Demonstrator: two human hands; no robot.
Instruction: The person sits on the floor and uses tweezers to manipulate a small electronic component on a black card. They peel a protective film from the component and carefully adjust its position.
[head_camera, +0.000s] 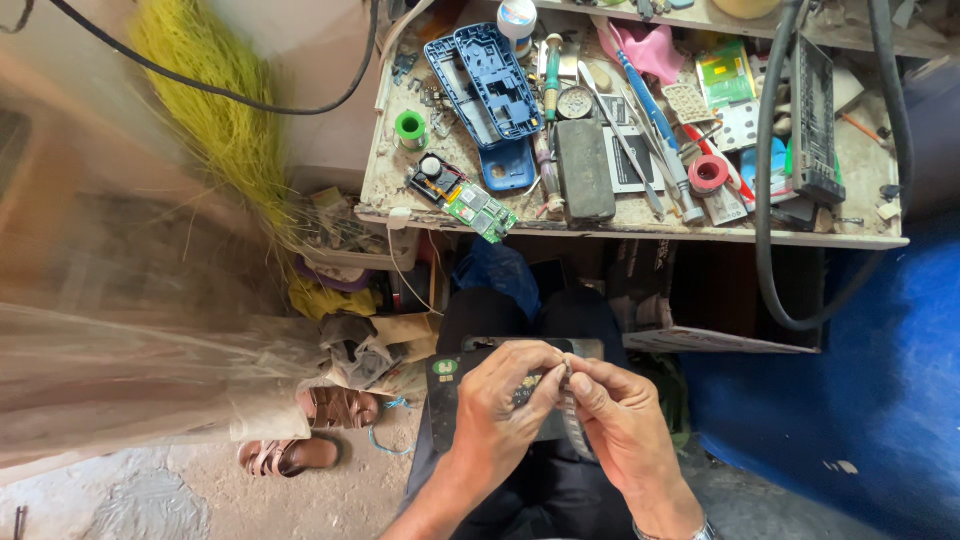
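Nearest me, my left hand (505, 400) and right hand (620, 420) meet over my lap, fingertips pinched together on a small part (566, 372) too tiny to identify, above a dark board (450, 385) resting on my knees. Beyond them the counter (640, 232) carries a blue frame (485, 80), a green circuit board (480, 210) at its edge and a red tape roll (709, 173). Sandals (315, 430) lie on the floor left of my legs.
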